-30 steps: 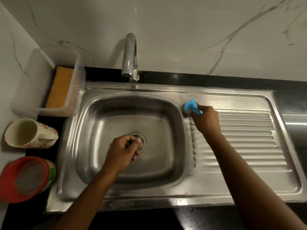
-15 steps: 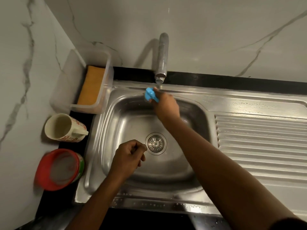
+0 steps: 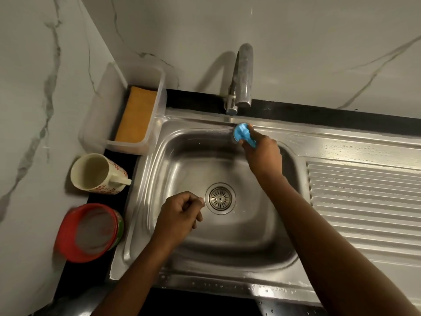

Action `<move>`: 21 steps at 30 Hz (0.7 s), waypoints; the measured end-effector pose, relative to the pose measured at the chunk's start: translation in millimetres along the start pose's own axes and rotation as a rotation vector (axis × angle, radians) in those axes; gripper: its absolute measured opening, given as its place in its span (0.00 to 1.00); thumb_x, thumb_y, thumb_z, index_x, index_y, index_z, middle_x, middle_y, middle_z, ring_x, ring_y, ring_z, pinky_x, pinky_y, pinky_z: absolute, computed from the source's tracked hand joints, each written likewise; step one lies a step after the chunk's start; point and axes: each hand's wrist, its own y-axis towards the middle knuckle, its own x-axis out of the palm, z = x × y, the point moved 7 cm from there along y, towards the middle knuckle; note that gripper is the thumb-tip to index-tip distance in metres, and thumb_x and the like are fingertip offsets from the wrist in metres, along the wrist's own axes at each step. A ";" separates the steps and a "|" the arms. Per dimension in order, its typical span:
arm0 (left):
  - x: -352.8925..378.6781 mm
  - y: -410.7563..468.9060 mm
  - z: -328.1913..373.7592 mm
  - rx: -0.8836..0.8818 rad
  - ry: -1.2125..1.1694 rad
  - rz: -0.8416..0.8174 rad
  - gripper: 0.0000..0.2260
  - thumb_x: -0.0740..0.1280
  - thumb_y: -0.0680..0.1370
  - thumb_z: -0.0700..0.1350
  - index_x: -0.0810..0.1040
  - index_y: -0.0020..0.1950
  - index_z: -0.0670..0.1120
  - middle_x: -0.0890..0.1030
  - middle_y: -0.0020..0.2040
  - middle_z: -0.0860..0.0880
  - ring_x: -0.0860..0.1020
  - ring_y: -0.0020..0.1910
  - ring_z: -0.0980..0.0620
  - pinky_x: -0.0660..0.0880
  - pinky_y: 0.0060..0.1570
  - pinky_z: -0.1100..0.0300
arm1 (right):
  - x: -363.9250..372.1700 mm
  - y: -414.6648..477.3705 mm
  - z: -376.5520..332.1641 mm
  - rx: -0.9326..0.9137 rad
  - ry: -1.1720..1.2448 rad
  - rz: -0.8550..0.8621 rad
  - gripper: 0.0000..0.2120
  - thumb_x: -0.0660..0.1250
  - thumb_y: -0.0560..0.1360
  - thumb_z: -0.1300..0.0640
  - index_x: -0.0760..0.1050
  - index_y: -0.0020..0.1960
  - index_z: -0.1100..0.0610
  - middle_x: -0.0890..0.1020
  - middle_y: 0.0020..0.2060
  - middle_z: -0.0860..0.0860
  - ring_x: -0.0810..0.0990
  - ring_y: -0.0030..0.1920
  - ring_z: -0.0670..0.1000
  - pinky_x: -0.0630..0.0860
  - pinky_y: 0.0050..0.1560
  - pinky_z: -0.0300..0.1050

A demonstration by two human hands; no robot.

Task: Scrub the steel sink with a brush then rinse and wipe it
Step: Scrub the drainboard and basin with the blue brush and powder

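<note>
At the rear rim of the steel sink [image 3: 239, 238], directly below the faucet [image 3: 242, 76] spout, the right hand [image 3: 262, 156] is grasping the blue brush [image 3: 242, 133] and is pressing it against the upper edge of the basin. The right forearm is reaching diagonally across the basin. The left hand [image 3: 180, 217] is hovering over the basin floor, just left of the drain strainer [image 3: 220, 198]; its fingers are clenched, with nothing visible in them. Water droplets are lying on the front rim and on the ribbed drainboard [image 3: 364, 201] to the right. On the black bench [image 3: 319, 111], left of the sink, a clear container [image 3: 159, 87] is holding an orange sponge [image 3: 136, 115]. A mug [image 3: 95, 174] is lying on its side just in front of the container. A red-lidded jar [image 3: 88, 232] is sitting nearer the front edge, beside the mug.
</note>
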 end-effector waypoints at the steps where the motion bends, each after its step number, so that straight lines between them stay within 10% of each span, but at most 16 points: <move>1: -0.4 0.4 -1.2 0.000 0.003 -0.003 0.09 0.70 0.82 0.46 0.83 0.44 0.44 0.83 0.34 0.46 0.79 0.30 0.49 0.77 0.36 0.53 | 8.2 1.1 -7.0 0.001 0.012 -0.013 0.27 0.67 0.82 0.48 0.65 0.79 0.42 0.82 0.63 0.52 0.81 0.54 0.48 0.78 0.52 0.42; 9: -15.2 1.0 -6.2 -0.022 0.043 0.049 0.09 0.69 0.82 0.47 0.83 0.45 0.46 0.84 0.34 0.48 0.80 0.30 0.48 0.79 0.38 0.51 | 91.6 8.4 -131.1 -0.277 0.032 -0.184 0.26 0.64 0.83 0.44 0.65 0.79 0.43 0.82 0.61 0.55 0.82 0.55 0.54 0.82 0.55 0.55; 21: -27.5 -5.9 -6.2 0.023 -0.025 0.058 0.08 0.69 0.82 0.45 0.83 0.44 0.46 0.84 0.34 0.47 0.80 0.30 0.49 0.79 0.36 0.53 | 63.0 -0.4 -80.2 -0.129 -0.036 0.003 0.26 0.64 0.83 0.46 0.61 0.80 0.40 0.84 0.58 0.54 0.83 0.51 0.53 0.83 0.51 0.55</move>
